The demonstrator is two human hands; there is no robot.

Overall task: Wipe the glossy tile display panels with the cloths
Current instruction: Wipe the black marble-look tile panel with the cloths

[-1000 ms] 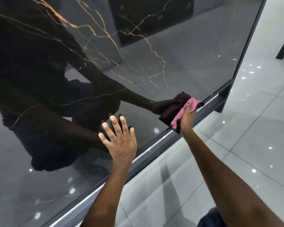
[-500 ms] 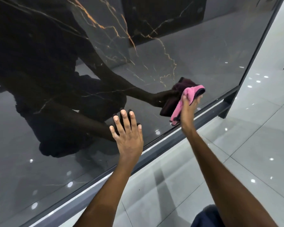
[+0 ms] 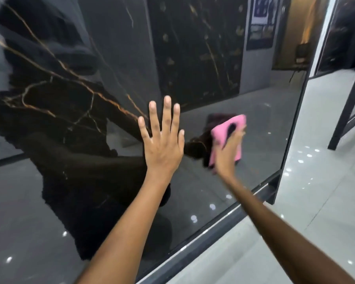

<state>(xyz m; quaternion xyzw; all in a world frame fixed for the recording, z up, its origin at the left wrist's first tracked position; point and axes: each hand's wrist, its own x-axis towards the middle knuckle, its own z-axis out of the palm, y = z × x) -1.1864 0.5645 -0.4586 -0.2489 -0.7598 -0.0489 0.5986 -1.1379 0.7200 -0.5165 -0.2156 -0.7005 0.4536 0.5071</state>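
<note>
Right hand grips pink cloth against black panel (glossy), just right of open, flat left hand.

head cam: yours, single view | faces forward-down | close on glossy tile panel, arm's reach

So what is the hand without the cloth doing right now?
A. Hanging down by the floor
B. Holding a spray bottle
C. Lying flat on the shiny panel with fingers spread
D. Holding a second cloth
C: the left hand is open and empty, pressed flat against the shiny panel with its fingers spread, while the right hand presses the pink cloth to the panel beside it.
</note>
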